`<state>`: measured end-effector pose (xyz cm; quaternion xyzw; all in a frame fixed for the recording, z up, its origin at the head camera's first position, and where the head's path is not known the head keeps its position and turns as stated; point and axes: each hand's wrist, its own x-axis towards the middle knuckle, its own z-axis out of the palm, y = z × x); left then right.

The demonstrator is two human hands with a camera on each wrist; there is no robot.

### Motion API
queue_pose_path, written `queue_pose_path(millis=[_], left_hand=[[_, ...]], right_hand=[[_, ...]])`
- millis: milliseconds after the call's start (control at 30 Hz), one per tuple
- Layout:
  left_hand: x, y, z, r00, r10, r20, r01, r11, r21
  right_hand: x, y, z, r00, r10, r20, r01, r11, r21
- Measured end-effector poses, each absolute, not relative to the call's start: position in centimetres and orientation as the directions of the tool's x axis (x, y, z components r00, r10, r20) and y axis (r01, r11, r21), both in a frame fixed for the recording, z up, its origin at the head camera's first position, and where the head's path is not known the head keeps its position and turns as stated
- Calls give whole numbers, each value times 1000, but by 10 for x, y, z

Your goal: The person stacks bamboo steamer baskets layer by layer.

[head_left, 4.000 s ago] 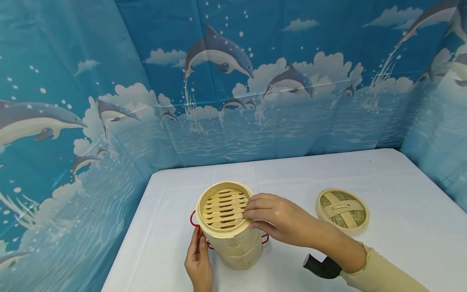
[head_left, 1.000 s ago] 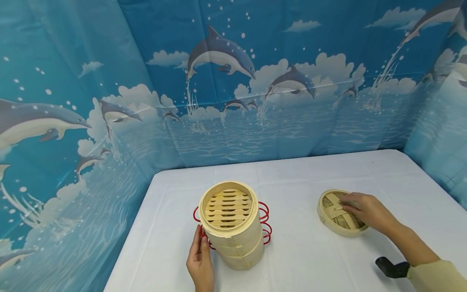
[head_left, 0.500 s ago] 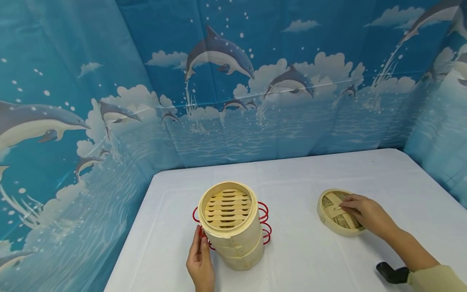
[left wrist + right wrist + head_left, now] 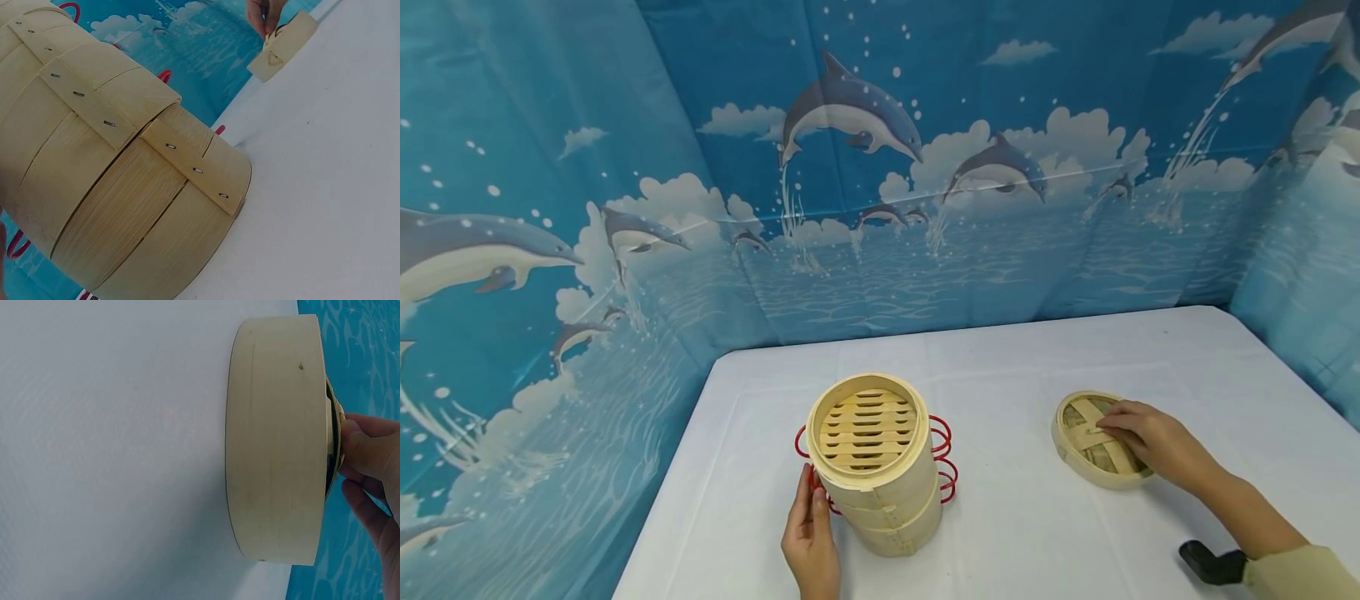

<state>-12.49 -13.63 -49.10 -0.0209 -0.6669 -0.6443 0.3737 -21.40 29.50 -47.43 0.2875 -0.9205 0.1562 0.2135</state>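
Observation:
A stack of round bamboo steamer baskets (image 4: 887,508) stands left of centre on the white table, its slatted top tier (image 4: 868,429) uncovered. Red loop handles (image 4: 949,479) stick out from its sides. My left hand (image 4: 812,546) touches the stack's left side by a red loop, fingers fairly straight; in the left wrist view the stack (image 4: 119,150) fills much of the frame. To the right lies the woven bamboo lid (image 4: 1101,471). My right hand (image 4: 1165,446) pinches the strap handle on top of it. In the right wrist view the lid (image 4: 275,444) meets the tabletop along its rim.
White cloth covers the table (image 4: 1000,533), with a stretch of it between stack and lid. A blue dolphin-print curtain (image 4: 880,275) hangs behind and at the sides. A black curved piece (image 4: 1210,562) sits at the right sleeve's cuff.
Four seconds ago my right hand was at the stack's right rim; it has since moved right to the lid and pinched its handle. My left hand has stayed at the stack.

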Motion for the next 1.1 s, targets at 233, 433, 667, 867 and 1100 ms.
queue_pose_path(millis=[233, 433, 667, 867, 1100], left_hand=[[-123, -137, -492, -730, -471, 496, 482, 161, 861], [-122, -138, -493, -727, -459, 511, 503, 151, 851], [-123, -140, -492, -733, -454, 506, 508, 129, 852], [-125, -139, -491, -734, -447, 511, 523, 107, 846], [-125, -137, -492, -735, -462, 496, 514, 98, 852]], right_hand=[[-214, 287, -470, -750, -487, 447, -606, 777, -171], [-216, 274, -456, -731, -503, 461, -630, 757, -175], [-222, 251, -411, -762, -467, 449, -602, 767, -223], [-223, 232, -367, -811, -420, 408, -543, 800, -256], [-223, 211, -324, -811, -444, 382, -560, 778, -284]])
